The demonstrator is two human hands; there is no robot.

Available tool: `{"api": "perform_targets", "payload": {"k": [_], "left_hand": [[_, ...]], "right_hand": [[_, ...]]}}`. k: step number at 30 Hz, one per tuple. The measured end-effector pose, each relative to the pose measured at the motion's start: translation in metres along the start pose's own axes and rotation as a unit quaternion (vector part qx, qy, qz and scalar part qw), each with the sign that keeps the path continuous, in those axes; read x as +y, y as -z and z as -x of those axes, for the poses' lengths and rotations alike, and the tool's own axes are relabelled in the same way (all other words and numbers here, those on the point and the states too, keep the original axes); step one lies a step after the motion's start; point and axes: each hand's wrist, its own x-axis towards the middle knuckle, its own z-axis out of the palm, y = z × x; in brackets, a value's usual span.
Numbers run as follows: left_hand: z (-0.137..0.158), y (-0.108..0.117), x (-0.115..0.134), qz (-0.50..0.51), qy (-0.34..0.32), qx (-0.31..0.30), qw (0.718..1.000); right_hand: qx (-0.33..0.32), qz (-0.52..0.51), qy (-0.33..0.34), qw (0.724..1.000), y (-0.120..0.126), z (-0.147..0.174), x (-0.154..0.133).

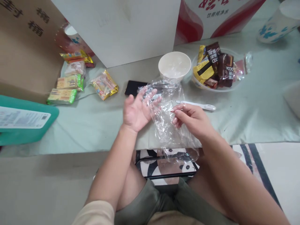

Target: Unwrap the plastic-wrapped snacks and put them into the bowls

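Observation:
A crumpled sheet of clear plastic film [167,128] hangs between my hands and over the table's front edge; whether it is a bag or a glove I cannot tell. My left hand [139,111] is palm up with its fingers spread, and their tips lie against or inside the film. With thumb and fingers pinched together, my right hand [189,117] grips the film's right side. Just beyond that hand lies a white slim-handled tool [206,107], perhaps a cutter. Behind the film stands a white paper bowl [174,65], and a dark phone [133,88] lies partly hidden by my left fingers.
A clear plastic bowl [234,87] of wrapped snacks stands at the right, a paper cup [276,25] farther back. Several snack packets [70,82] lie at the left near a green container [47,129]. Cartons [136,28] line the table's [93,131] back.

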Motion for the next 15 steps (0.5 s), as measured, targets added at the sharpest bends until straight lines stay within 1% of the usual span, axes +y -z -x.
{"api": "perform_targets", "payload": {"k": [1, 3, 5, 6, 8, 10, 12, 15], "left_hand": [[0.000, -0.005, -0.007, 0.010, 0.015, -0.005, 1.000], [-0.001, -0.012, -0.019, -0.007, 0.060, -0.051, 0.997], [-0.001, -0.015, -0.025, -0.061, 0.098, -0.095, 0.989], [-0.001, -0.015, -0.025, -0.102, 0.105, -0.099, 0.984], [-0.001, -0.013, -0.023, -0.192, 0.103, -0.075, 0.973], [0.001, -0.010, -0.018, -0.250, 0.102, -0.050, 0.962], [0.004, -0.008, -0.014, -0.249, 0.103, -0.048, 0.962], [0.009, -0.006, -0.010, -0.187, 0.075, -0.047, 0.978]], "right_hand": [[0.024, -0.013, 0.010, 1.000, -0.002, -0.001, 0.001], [0.061, -0.026, 0.020, 0.998, -0.005, -0.003, 0.003], [0.076, -0.015, 0.024, 0.997, -0.007, -0.005, 0.003], [0.081, -0.003, 0.027, 0.996, -0.007, -0.005, 0.003], [0.096, 0.023, 0.031, 0.995, -0.005, -0.004, 0.003], [0.117, 0.037, 0.038, 0.992, -0.003, -0.003, 0.002], [0.132, 0.024, 0.050, 0.990, -0.002, -0.002, 0.003], [0.122, -0.044, 0.067, 0.989, -0.001, -0.002, 0.005]]}}
